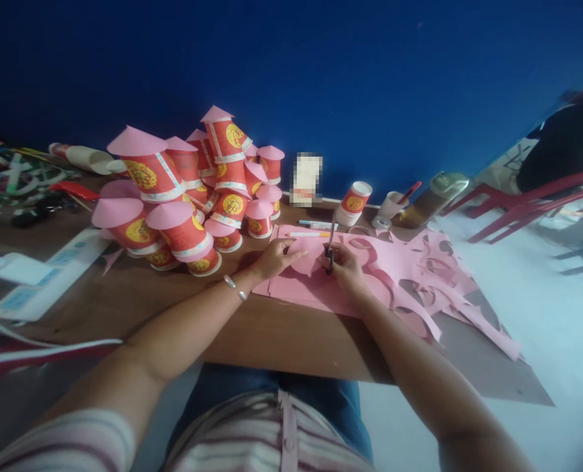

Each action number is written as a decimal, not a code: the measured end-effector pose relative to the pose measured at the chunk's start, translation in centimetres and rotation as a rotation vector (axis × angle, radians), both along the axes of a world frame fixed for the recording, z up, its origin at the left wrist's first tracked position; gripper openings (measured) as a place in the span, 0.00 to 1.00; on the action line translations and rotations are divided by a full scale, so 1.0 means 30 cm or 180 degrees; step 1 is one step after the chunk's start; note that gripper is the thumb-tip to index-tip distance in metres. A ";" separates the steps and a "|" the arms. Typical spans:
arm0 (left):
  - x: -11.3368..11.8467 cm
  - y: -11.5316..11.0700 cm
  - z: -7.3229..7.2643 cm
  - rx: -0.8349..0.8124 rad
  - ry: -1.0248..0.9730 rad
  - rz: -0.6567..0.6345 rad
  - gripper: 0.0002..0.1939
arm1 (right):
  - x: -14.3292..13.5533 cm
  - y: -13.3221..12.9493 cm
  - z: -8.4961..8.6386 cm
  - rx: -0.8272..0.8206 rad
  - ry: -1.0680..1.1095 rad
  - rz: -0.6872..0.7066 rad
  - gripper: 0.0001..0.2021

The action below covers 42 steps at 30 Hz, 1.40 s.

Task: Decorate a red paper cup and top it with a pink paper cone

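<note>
Between my hands is a round piece of pink paper [304, 254] with a notch at its lower right. My left hand [278, 257] is closed on the paper's left edge, thumb and fingers pinching it. My right hand [345, 265] grips dark-handled scissors [329, 257], the blades pointing up and away from me. The scissors are at the right edge of the round piece; whether they touch it I cannot tell. Under both hands lie flat pink sheets [291, 295]. An orange-and-white pen [308, 234] rests just beyond my left hand.
Stacked red paper cups with pink cone tops [173, 226] stand on the left. Pink paper offcuts [436, 282] spread over the right side. Behind are a red cup [354, 203], a tape roll [382, 223] and a bottle [432, 200]. A power strip [50, 275] lies far left.
</note>
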State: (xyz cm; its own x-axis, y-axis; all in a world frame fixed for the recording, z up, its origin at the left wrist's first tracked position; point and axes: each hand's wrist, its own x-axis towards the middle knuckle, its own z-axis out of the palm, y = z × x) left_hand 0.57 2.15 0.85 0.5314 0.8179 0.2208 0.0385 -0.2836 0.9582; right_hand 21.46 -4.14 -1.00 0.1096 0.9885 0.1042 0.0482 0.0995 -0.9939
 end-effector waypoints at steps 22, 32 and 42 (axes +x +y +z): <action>0.002 -0.001 0.023 -0.0791 -0.0218 0.0214 0.21 | -0.014 -0.088 0.014 -0.0214 0.0159 -0.0240 0.23; -0.012 0.012 -0.010 -0.0671 -0.0183 0.0402 0.20 | -0.013 -0.094 0.024 -0.0098 -0.0386 -0.0170 0.19; -0.029 0.024 0.006 -0.1329 -0.0434 0.0320 0.22 | 0.063 -0.074 0.098 -0.0354 -0.1046 0.0143 0.18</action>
State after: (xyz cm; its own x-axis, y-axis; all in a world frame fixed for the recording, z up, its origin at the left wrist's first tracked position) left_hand -0.30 2.87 1.04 0.4337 0.8978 -0.0767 -0.0884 0.1271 0.9880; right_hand 23.36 -6.37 1.93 0.0441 0.9989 0.0182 0.3654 0.0008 -0.9309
